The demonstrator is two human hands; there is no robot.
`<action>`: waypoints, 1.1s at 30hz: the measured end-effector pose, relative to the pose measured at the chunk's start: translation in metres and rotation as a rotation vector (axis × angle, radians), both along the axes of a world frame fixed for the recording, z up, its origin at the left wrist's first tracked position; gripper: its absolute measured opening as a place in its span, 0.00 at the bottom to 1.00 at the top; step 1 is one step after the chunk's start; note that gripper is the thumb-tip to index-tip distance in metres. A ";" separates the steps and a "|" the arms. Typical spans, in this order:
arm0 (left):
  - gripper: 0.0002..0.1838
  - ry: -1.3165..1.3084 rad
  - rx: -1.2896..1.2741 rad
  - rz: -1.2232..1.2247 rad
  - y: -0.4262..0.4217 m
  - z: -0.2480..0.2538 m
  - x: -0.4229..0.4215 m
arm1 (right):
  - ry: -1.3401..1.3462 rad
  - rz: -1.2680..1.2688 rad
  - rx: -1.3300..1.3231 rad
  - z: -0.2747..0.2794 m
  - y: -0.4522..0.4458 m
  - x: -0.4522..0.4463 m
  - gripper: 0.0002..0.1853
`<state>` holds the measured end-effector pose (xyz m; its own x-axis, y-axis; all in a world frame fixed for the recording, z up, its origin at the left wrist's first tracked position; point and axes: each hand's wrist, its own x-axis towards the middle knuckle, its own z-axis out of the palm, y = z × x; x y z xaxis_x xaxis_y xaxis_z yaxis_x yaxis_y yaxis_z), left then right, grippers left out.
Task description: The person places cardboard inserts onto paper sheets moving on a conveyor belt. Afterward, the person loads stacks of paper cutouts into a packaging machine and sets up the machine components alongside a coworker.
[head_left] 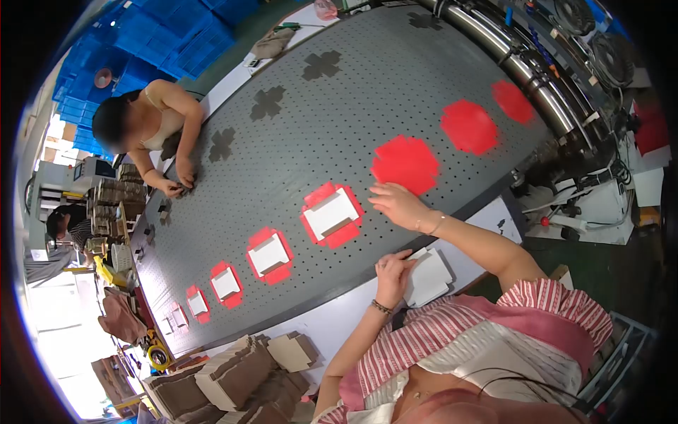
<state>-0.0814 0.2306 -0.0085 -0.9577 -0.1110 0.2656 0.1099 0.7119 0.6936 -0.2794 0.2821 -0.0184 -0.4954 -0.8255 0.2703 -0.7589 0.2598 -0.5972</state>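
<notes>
My right hand (399, 205) reaches over the grey perforated belt, fingers stretched out and apart, at the lower edge of a red cross-shaped sheet (405, 164). It holds nothing that I can see. My left hand (394, 280) is at the belt's near edge, its bent fingers on the left side of a small stack of white folded cardboard pieces (428, 277). To the left on the belt, a red sheet (314, 218) carries a white cardboard piece (332, 214) with raised flaps. Another white piece (269, 255) lies on a smaller-looking red sheet farther left.
More red sheets (470, 127) lie toward the metal rollers (522, 60). Dark cross-shaped sheets (267, 103) line the far side, where a co-worker (166, 120) handles a small dark piece. Cardboard stacks (236, 371) stand at lower left. Blue crates (152, 39) are piled behind.
</notes>
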 end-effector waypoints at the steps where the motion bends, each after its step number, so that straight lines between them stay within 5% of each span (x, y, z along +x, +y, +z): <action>1: 0.07 -0.003 0.008 -0.004 -0.001 -0.006 0.000 | -0.003 -0.004 0.008 0.008 0.019 -0.002 0.17; 3: 0.04 -0.135 0.670 0.301 -0.005 -0.023 0.001 | -0.281 -0.030 0.008 0.029 0.053 0.003 0.18; 5: 0.05 -0.216 0.688 0.380 -0.031 -0.019 -0.011 | -0.303 0.038 0.023 0.044 0.075 0.015 0.19; 9: 0.07 -0.276 0.434 0.352 -0.054 0.013 -0.046 | -0.230 0.138 0.085 0.036 0.088 0.019 0.23; 13: 0.17 -0.201 0.680 0.422 -0.057 0.004 -0.067 | -0.136 -0.065 -0.026 0.029 0.076 -0.025 0.24; 16: 0.24 -0.278 0.540 0.309 -0.066 -0.015 -0.065 | -0.065 -0.352 0.075 0.030 0.059 -0.068 0.23; 19: 0.26 -0.253 0.189 0.115 -0.065 -0.008 -0.067 | -0.075 -0.266 0.145 0.017 0.037 -0.075 0.24; 21: 0.29 -0.324 0.241 0.105 -0.062 -0.007 -0.068 | -0.083 -0.233 0.184 0.000 0.029 -0.076 0.24; 24: 0.50 -0.480 0.114 0.057 -0.065 -0.004 -0.070 | -0.048 -0.245 0.338 -0.011 0.023 -0.077 0.23; 33: 0.49 -0.511 0.177 0.119 -0.072 -0.001 -0.063 | -0.099 -0.176 0.258 -0.025 0.016 -0.065 0.21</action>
